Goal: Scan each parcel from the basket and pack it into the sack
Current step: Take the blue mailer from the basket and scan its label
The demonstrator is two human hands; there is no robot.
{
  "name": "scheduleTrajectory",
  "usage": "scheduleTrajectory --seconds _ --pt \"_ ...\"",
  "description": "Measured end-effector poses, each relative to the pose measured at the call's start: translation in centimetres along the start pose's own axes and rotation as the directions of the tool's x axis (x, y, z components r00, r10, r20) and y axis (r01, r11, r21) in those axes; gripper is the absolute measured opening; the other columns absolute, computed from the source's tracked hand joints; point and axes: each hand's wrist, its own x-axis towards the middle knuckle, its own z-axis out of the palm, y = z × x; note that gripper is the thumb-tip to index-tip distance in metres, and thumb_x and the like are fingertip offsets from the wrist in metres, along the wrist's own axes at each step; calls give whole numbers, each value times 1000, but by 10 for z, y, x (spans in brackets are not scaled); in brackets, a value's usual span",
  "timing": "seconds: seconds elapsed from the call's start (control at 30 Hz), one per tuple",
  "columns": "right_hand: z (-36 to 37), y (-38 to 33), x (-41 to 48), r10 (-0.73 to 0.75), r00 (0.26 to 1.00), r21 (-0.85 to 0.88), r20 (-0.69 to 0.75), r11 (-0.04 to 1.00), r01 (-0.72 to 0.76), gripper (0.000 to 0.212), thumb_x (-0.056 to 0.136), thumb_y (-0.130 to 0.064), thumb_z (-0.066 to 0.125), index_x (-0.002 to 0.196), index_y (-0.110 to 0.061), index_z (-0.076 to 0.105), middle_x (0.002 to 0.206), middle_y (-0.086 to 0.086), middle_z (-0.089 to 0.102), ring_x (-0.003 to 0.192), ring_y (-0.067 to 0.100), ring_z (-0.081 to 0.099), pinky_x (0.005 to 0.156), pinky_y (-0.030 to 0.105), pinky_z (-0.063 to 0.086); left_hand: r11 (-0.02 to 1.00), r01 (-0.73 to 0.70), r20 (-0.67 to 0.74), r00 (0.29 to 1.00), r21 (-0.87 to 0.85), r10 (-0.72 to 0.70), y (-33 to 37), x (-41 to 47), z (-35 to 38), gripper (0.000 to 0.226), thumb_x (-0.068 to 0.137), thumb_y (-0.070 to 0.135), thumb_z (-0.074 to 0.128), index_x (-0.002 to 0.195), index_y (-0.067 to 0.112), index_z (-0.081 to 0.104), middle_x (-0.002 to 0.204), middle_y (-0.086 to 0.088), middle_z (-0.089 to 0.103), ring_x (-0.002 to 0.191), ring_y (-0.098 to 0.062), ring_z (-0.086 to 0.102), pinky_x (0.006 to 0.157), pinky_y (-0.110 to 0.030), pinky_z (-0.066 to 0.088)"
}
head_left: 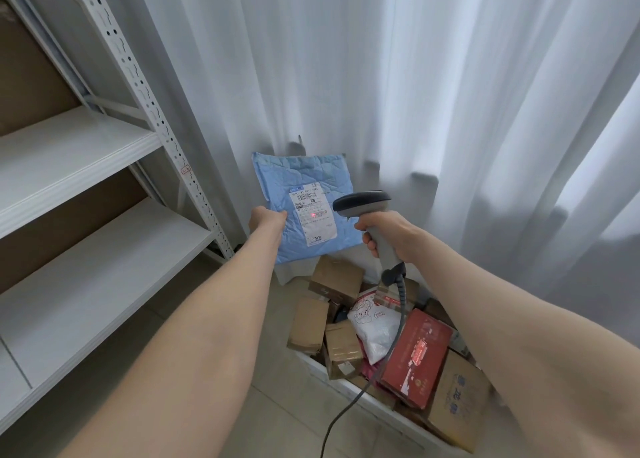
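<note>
My left hand (266, 219) grips the left edge of a blue padded mailer (304, 180) and holds it upright in front of the curtain. A white shipping label (313, 215) faces me, with a red scanner dot on its barcode. My right hand (384, 231) is closed around the handle of a grey barcode scanner (363, 203), whose head points at the label from the right. Below, the white basket (349, 385) holds several parcels: brown cardboard boxes (341, 348), a white bubble bag (375, 326) and a red box (417, 357). No sack is in view.
A white metal shelf rack (86, 167) stands on the left with bare shelves and a slotted upright. White curtains (450, 94) hang behind. The scanner's grey cable (349, 405) trails down across the basket to the tiled floor (277, 423).
</note>
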Motion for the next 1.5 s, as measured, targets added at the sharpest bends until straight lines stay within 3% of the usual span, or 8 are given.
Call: scheduleTrajectory --seconds 0.63,1.07,1.2,1.33,1.5 --pt "39 -20 -3 13 999 -43 32 999 -12 8 85 -12 56 93 -9 56 59 3 52 44 11 46 45 21 44 1000 4 2 1000 -19 -4 -4 29 -29 36 88 14 65 121 2 54 120 -13 60 104 -29 60 81 -31 46" --pt "54 -31 0 -39 999 2 35 999 39 11 87 -14 60 96 -10 55 57 5 57 44 12 47 46 23 45 1000 12 36 999 -20 -11 0 38 -34 36 86 17 68 117 3 56 115 -12 62 94 -26 59 80 -32 49" --pt "59 -36 2 -47 999 19 11 999 47 12 86 -13 61 97 -8 57 56 6 58 43 13 48 46 22 45 1000 15 53 998 -27 -14 3 37 -37 39 85 18 70 118 2 56 116 -12 61 100 -28 61 84 -34 50" --pt "61 -38 3 -55 998 18 -13 998 55 7 87 -12 60 93 -9 58 55 5 57 43 13 47 46 23 45 999 16 59 998 -42 -14 6 36 -40 35 86 17 69 116 3 57 113 -11 62 87 -23 56 76 -30 47" --pt "65 -43 2 -60 998 12 -14 998 60 5 86 -12 59 91 -10 57 54 4 55 43 12 46 46 22 44 999 22 67 998 -42 -20 6 36 -44 36 86 16 69 117 3 56 113 -11 62 87 -24 56 79 -31 48"
